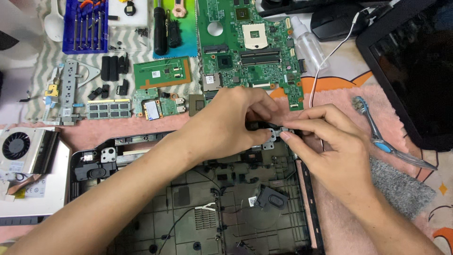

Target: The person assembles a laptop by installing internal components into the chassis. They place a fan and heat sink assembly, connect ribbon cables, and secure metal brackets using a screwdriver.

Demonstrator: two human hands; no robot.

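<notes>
Both hands meet over the rear edge of the open laptop base [188, 208], left hand [226, 125] and right hand [330, 141] each pinching a small metal bracket [270, 137] held between their fingertips, just below the green circuit board [245, 47].

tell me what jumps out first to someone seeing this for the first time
Two bare hands meet mid-frame: the left hand and right hand pinch a small metal bracket at the back edge of a gutted black laptop base. Above them lies a big green motherboard. A cooling fan sits at far left, a blue toothbrush on the right.
</notes>
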